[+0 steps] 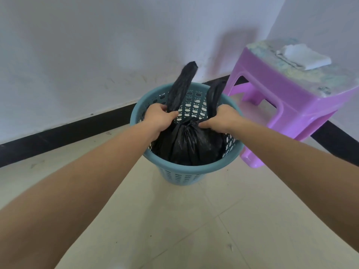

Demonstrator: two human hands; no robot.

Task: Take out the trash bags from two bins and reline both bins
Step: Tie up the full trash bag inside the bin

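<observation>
Right now both hands are at the mouth of the blue bin (186, 168): L hand (159, 115) is curled round the base of one bag ear (182, 84) and R hand (221, 119) is clamped on the other ear (214, 96), w/ the gathered neck (187, 124) betw. them. The black trash bag (186, 146) sits inside the bin, its bulk directly below both grips, ears poking up past the bin's far rim. The lift prob. has to go straight up the bin's axis, and neither hand is nearer, approx. level either side of the neck.
</observation>
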